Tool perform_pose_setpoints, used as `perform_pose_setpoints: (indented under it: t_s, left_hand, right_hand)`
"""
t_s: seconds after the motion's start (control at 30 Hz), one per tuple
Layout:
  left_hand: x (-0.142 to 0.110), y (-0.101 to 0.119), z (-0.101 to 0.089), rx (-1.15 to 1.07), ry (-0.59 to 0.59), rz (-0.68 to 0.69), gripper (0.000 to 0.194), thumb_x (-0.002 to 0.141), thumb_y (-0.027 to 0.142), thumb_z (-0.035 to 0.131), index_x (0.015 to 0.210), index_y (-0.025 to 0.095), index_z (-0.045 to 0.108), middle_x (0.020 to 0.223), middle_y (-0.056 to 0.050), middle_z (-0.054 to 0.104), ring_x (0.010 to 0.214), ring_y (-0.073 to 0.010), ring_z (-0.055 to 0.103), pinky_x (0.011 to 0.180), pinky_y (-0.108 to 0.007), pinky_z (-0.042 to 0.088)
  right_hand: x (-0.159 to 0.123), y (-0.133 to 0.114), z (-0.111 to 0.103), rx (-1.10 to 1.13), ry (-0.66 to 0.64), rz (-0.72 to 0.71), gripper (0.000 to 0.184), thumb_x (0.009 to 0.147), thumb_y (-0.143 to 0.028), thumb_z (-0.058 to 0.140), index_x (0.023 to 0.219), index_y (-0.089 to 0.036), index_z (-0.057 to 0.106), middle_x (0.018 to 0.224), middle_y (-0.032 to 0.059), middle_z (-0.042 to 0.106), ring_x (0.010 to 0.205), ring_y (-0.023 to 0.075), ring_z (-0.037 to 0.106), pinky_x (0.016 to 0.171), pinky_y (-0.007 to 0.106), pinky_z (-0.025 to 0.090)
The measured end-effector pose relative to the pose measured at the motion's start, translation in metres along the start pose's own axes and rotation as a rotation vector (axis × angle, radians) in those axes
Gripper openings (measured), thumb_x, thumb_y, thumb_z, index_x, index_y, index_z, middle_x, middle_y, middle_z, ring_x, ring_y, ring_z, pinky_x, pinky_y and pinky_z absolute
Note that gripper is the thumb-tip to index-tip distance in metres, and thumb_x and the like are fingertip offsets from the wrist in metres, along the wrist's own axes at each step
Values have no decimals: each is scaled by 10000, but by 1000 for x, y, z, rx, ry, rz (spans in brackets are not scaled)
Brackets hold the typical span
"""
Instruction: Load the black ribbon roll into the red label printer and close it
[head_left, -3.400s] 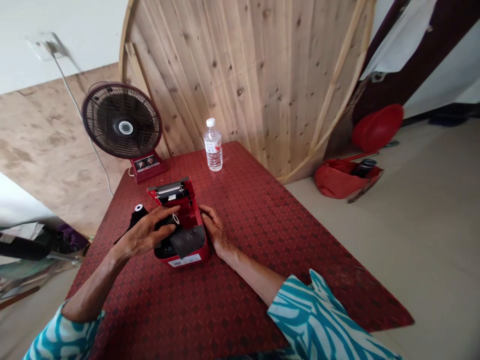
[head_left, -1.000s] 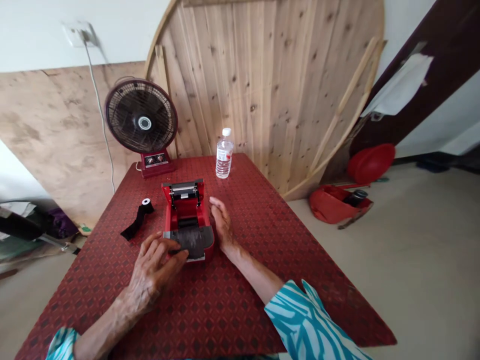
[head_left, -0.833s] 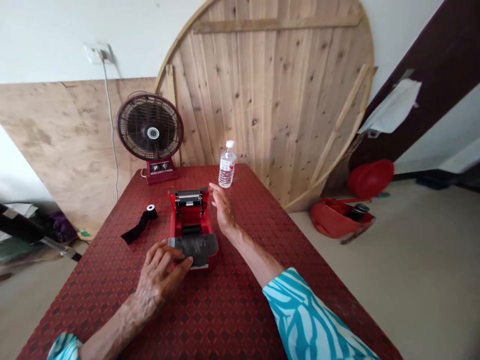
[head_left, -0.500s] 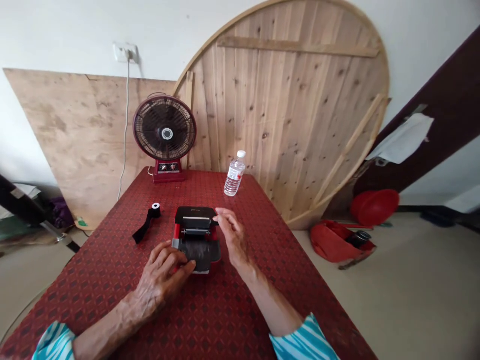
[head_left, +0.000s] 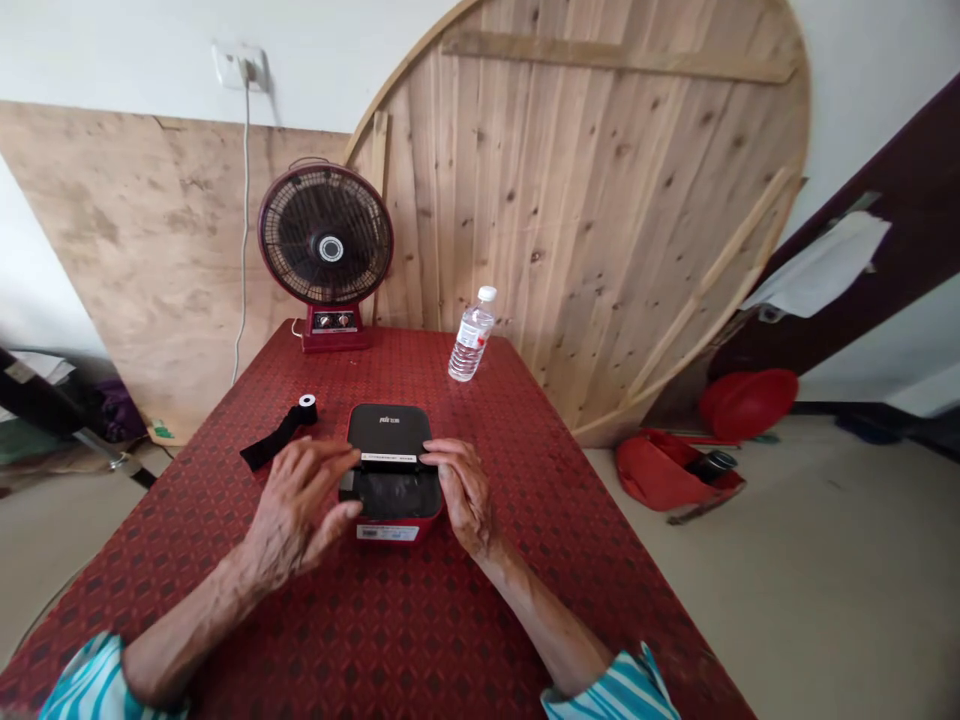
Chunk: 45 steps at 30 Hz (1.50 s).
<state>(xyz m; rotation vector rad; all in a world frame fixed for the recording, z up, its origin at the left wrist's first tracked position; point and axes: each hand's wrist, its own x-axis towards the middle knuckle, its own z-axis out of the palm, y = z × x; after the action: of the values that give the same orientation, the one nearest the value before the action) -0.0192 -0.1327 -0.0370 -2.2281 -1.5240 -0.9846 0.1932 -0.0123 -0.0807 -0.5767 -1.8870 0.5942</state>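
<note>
We wear a patterned top, its left sleeve (head_left: 94,680) and right sleeve (head_left: 619,690) printed in turquoise and white, with curving, uneven stripes. The openings look loose, and the right one has a small pointed edge. Our left hand (head_left: 300,505) and right hand (head_left: 465,495) are bare.

Two hands, left (head_left: 304,508) and right (head_left: 465,490), flank a red-and-black printer (head_left: 390,430); a black roll (head_left: 307,408) lies nearby. Behind stand a fan (head_left: 330,248) and a water bottle (head_left: 471,338).
</note>
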Motion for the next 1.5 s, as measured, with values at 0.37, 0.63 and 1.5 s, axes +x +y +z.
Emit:
perform_pose_setpoints:
  t_s: [0.37, 0.63, 1.5]
  left_hand:
    - [-8, -22, 14, -72, -61, -97, 292, 932, 284, 455, 1132, 178, 638, 1120, -115, 629, 1103, -267, 526, 991, -465, 361]
    - [-7, -20, 19, -893, -28, -859, 498, 821, 439, 580, 1234, 171, 509, 819, -11, 577, 689, -146, 545, 621, -276, 441]
    - [2, -24, 37, -1244, -211, -1087, 786, 662, 317, 635, 1382, 164, 358, 637, 67, 467, 506, -93, 425, 500, -234, 287]
  right_hand:
    - [-12, 9, -6, -73, -79, -84, 296, 968, -261, 349, 1087, -265, 621, 1136, 49, 633, 1085, 201, 555, 953, 408, 384]
    - [-24, 23, 8, 149, 80, 185, 404, 973, -415, 285, 1294, -286, 495, 1327, 62, 515, 1245, 228, 470, 1033, 461, 381]
    - [-26, 26, 20, 302, 4, 601, 459, 917, -534, 394, 1259, -257, 521, 1330, 61, 549, 1240, 227, 491, 1072, 436, 365]
